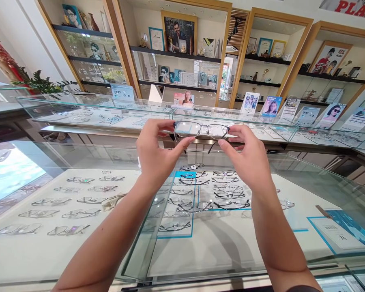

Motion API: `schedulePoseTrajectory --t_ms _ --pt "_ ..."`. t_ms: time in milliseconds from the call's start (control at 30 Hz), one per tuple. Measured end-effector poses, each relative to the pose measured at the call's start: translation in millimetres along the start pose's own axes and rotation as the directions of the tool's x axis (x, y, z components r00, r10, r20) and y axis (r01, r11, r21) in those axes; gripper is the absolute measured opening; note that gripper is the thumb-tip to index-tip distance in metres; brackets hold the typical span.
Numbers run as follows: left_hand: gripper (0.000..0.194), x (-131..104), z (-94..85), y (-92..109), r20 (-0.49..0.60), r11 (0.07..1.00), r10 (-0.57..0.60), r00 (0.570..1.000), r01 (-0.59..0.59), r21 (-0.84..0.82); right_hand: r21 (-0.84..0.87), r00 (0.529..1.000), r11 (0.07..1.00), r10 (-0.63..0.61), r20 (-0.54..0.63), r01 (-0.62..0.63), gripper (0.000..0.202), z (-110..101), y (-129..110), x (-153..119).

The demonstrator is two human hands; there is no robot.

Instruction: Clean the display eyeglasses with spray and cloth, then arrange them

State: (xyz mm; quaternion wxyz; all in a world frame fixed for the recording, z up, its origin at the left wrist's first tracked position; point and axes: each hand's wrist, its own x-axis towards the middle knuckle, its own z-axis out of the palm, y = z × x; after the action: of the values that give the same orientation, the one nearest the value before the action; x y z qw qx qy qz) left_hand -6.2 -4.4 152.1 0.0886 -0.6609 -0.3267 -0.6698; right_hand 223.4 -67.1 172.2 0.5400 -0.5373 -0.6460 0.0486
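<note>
One pair of eyeglasses [200, 129] is held up over the near glass case [200, 253]. The left hand [156, 150] pinches its left end; the right hand [247, 154] pinches its right end. On the left, the case holds ten clear-lens glasses [93, 200], five rows of two. On the right are dark-rimmed glasses [231, 204], too crowded to count.

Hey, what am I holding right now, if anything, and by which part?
Eyeglasses, held by the outer ends of the front: your left hand at one end, your right hand at the other.
</note>
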Motion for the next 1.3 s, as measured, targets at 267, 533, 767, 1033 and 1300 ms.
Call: schedulePoseTrajectory --t_ms 267,533,767,1033,1300 --pt "0.051 -0.1 -0.6 -0.3 -0.004 0.999 0.043 0.999 -0.042 0.017 0.039 1.000 0.999 -0.018 0.003 0.018 0.037 0.7 1.1 0.5" --pt "0.054 -1.9 7.9 -18.2 -0.036 0.991 -0.014 0.999 0.009 -0.134 0.064 0.996 0.995 -0.075 -0.038 0.077 0.039 8.2 -2.8 -0.8" --pt "0.053 -2.4 15.4 -27.5 0.005 0.949 -0.158 0.987 0.153 -0.277 0.039 0.989 0.991 -0.121 -0.086 0.125 0.038 10.8 -6.3 -3.6" --pt "0.055 -3.4 16.3 -27.9 0.010 0.955 -0.165 0.986 0.163 -0.248 0.027 0.993 0.996 -0.086 -0.078 0.089 0.038 9.4 -12.3 -5.9" --pt "0.056 -5.4 18.1 -30.3 0.006 0.971 -0.141 0.990 0.139 -0.194 0.085 0.996 0.995 -0.049 -0.071 0.055 0.035 8.7 -15.9 -6.6"
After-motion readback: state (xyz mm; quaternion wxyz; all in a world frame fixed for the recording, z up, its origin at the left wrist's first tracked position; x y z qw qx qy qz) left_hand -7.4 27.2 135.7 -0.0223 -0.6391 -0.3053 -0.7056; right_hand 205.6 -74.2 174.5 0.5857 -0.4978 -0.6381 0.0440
